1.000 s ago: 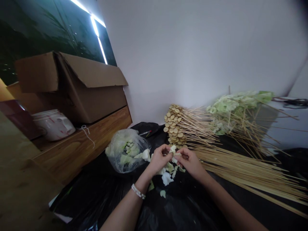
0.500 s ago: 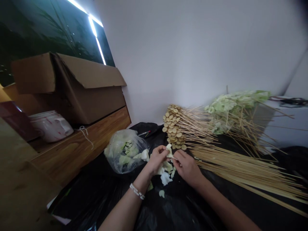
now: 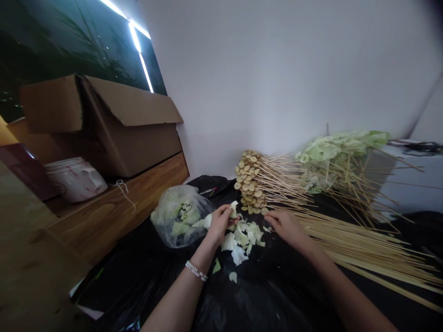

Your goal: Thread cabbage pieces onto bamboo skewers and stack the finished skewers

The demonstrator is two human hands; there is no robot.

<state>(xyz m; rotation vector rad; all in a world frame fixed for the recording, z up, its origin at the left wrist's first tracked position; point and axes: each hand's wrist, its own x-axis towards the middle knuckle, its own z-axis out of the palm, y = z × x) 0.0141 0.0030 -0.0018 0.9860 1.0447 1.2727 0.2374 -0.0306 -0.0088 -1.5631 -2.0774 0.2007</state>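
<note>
My left hand (image 3: 221, 223) pinches a pale cabbage leaf piece (image 3: 234, 210) that sticks up past its fingertips. Under and beside it, torn cabbage pieces (image 3: 244, 237) lie heaped on black plastic sheeting (image 3: 263, 290). To the right, apart from the left, my right hand (image 3: 285, 227) has its thumb and fingers pressed together by the tips of a bundle of bare wooden skewers (image 3: 353, 244). Whether something is between those fingers is too small to tell. A clear plastic bag (image 3: 182, 216) of cabbage sits left of my left hand.
Skewers threaded with round pale slices (image 3: 249, 180) are stacked against the wall. Farther right, leafy skewers (image 3: 341, 147) stand piled up. At left, a cardboard box (image 3: 138, 147) and a white container (image 3: 76, 179) rest on a wooden ledge (image 3: 152, 196). A pen (image 3: 208, 190) lies behind the bag.
My right hand has moved away from my left, rightward to the skewer tips. The left hand keeps the leaf piece and has shifted slightly left. More of the cabbage heap shows between them.
</note>
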